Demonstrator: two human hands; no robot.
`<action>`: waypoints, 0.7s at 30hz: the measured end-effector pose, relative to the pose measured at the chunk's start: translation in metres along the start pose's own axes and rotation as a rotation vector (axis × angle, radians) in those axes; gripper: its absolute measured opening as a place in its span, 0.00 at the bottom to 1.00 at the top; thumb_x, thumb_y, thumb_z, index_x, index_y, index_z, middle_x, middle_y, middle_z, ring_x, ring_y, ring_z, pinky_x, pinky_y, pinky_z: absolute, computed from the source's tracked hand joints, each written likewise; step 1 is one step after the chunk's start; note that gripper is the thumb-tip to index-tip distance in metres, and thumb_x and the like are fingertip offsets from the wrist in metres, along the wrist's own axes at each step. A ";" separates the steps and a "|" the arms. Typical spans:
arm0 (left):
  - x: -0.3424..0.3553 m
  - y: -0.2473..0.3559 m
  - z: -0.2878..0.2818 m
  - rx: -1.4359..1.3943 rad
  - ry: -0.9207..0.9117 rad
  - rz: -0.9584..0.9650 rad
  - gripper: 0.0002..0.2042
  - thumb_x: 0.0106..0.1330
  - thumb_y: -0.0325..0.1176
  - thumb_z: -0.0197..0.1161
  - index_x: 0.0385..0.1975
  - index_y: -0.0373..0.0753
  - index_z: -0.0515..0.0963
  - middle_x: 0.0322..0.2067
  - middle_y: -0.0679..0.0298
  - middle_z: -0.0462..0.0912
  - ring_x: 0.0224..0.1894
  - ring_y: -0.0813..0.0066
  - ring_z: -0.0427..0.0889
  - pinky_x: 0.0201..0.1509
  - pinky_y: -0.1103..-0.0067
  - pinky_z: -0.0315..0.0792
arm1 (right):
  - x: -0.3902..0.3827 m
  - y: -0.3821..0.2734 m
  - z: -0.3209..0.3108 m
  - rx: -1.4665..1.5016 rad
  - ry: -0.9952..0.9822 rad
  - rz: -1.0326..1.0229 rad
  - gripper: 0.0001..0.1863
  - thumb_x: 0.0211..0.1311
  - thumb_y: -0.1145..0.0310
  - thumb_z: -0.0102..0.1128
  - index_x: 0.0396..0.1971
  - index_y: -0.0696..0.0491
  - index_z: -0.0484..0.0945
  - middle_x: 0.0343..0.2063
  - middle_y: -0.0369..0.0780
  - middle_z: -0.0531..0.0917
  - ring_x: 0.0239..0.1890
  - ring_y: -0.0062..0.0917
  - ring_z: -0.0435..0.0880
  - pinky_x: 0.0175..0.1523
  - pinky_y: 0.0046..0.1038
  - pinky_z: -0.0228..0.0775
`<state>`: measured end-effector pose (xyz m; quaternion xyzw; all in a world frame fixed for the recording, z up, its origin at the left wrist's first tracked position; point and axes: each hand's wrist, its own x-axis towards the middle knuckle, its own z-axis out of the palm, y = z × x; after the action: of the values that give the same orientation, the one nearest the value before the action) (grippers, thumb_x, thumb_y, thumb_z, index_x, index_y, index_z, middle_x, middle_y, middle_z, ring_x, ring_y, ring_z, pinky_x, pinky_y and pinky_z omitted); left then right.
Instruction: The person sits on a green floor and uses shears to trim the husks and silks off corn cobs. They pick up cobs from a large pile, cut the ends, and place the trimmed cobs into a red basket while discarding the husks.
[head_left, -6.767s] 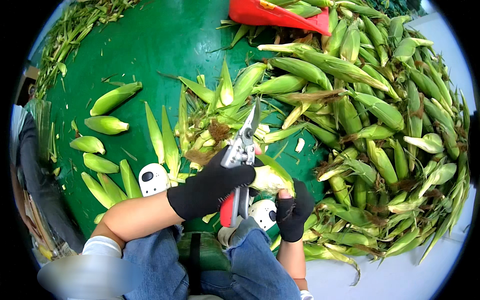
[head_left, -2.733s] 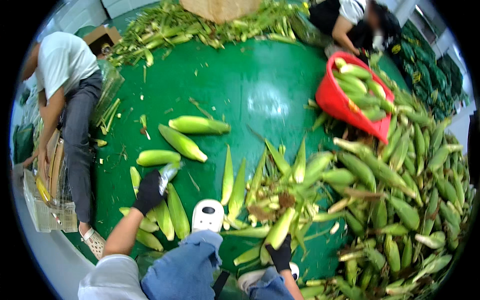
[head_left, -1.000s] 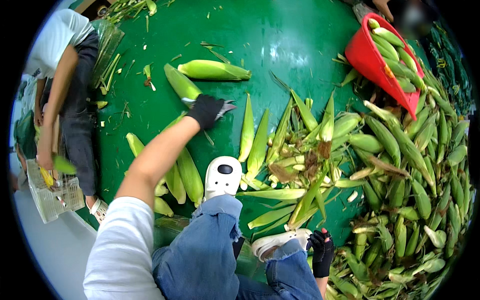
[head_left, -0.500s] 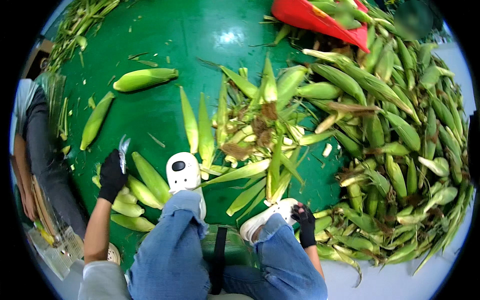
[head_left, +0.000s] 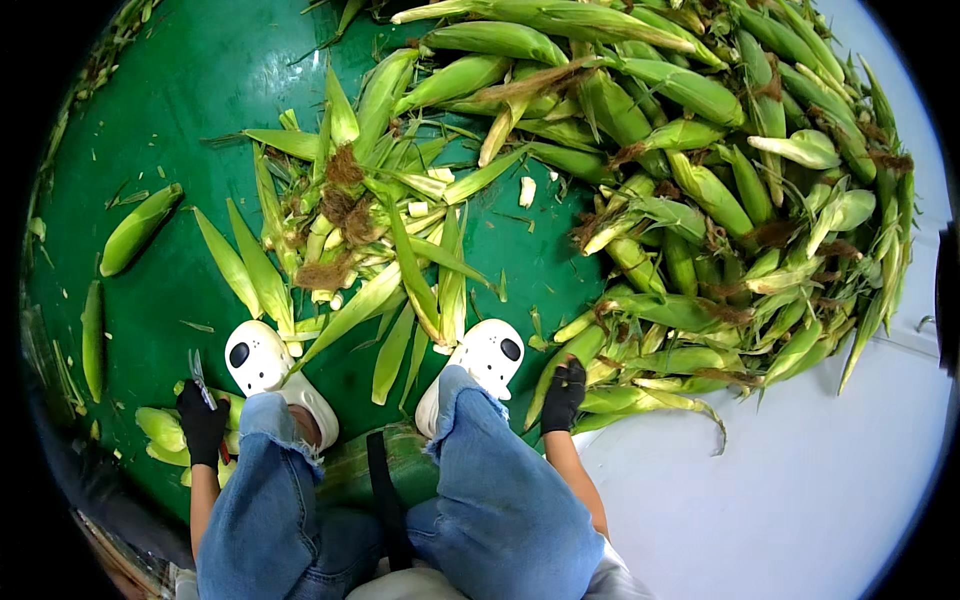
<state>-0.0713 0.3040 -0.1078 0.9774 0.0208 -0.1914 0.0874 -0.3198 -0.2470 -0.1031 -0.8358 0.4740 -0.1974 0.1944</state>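
Observation:
I sit over a green floor (head_left: 170, 120) with both hands in black gloves. My left hand (head_left: 203, 425) is low beside my left knee and grips garden shears (head_left: 198, 375) with metal blades pointing up. It hovers over a few trimmed corn cobs (head_left: 160, 428). My right hand (head_left: 564, 393) reaches down to the near edge of a big heap of unhusked corn (head_left: 720, 200) and touches an ear there (head_left: 620, 400); whether it grips the ear is unclear. Between my white clogs (head_left: 265, 365) lies a mound of cut husk leaves and brown silk (head_left: 370, 230).
Two trimmed ears (head_left: 140, 228) lie apart on the green floor at the left. A pale floor (head_left: 800, 480) begins at the right, past the corn heap. My jeans-clad legs (head_left: 500, 500) fill the lower middle, with a green stool (head_left: 385, 465) under me.
The view swung toward the corn heap on the right. My left hand with the shears drew back from the cobs on the left to beside my knee. My right hand reached to the heap.

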 end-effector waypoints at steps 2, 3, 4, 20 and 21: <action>0.000 -0.026 0.007 0.058 -0.013 0.003 0.30 0.44 0.40 0.68 0.45 0.34 0.64 0.36 0.46 0.73 0.42 0.46 0.71 0.44 0.61 0.67 | -0.004 0.028 -0.006 0.078 0.059 0.258 0.14 0.55 0.74 0.52 0.42 0.59 0.72 0.38 0.45 0.76 0.42 0.33 0.75 0.49 0.30 0.65; -0.002 -0.047 0.011 0.030 -0.044 0.015 0.29 0.44 0.41 0.68 0.44 0.34 0.64 0.34 0.46 0.74 0.39 0.46 0.73 0.41 0.61 0.68 | -0.003 0.047 -0.010 0.243 -0.031 0.460 0.14 0.54 0.73 0.53 0.42 0.59 0.72 0.38 0.45 0.76 0.41 0.34 0.74 0.49 0.30 0.65; -0.005 -0.060 0.014 0.000 -0.074 0.025 0.29 0.44 0.42 0.68 0.44 0.34 0.64 0.33 0.47 0.75 0.37 0.46 0.74 0.39 0.60 0.69 | -0.001 0.059 -0.012 0.411 -0.122 0.658 0.16 0.53 0.73 0.55 0.42 0.59 0.72 0.38 0.46 0.76 0.41 0.34 0.74 0.49 0.30 0.65; 0.020 0.009 -0.077 -0.592 -0.316 -0.130 0.34 0.52 0.28 0.59 0.60 0.33 0.54 0.44 0.60 0.71 0.44 0.68 0.71 0.47 0.75 0.68 | 0.068 -0.115 0.025 1.785 -0.421 1.124 0.28 0.50 0.50 0.60 0.48 0.50 0.68 0.46 0.40 0.73 0.49 0.36 0.70 0.55 0.41 0.64; 0.027 0.066 -0.097 -0.726 -0.359 -0.067 0.31 0.53 0.26 0.57 0.60 0.36 0.56 0.41 0.63 0.71 0.39 0.74 0.72 0.42 0.78 0.70 | 0.072 -0.150 0.027 1.850 -0.431 0.967 0.29 0.49 0.55 0.62 0.49 0.52 0.67 0.48 0.42 0.72 0.50 0.36 0.70 0.58 0.41 0.61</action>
<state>-0.0052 0.2562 -0.0190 0.8329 0.1034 -0.3418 0.4228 -0.1645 -0.2346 -0.0385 -0.1037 0.3769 -0.2306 0.8911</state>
